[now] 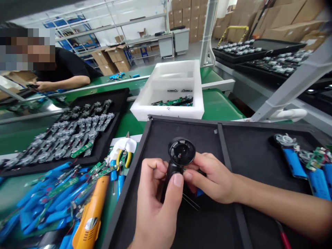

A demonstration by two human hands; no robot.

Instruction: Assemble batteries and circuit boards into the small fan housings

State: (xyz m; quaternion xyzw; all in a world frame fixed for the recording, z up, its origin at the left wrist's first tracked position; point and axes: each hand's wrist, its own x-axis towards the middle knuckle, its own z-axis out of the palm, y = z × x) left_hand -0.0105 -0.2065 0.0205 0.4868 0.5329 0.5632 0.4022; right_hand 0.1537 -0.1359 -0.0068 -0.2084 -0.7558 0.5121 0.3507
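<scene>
Both my hands hold a small black fan housing (pixel 180 154) with a round ring head and a handle, above a black tray (pixel 246 152). My left hand (pixel 155 204) wraps the handle from below, thumb pressed on its front. My right hand (pixel 211 178) pinches the housing's right side; a bit of blue battery and thin wires show beneath its fingers.
Blue battery assemblies (pixel 308 166) lie at the tray's right. To the left are a heap of blue batteries with boards (pixel 52 204), an orange tool (pixel 90 218), yellow pliers (pixel 123 155), a black tray of parts (pixel 70 135). A white bin (pixel 171 91) stands behind. Another person's arm (pixel 62 83) rests far left.
</scene>
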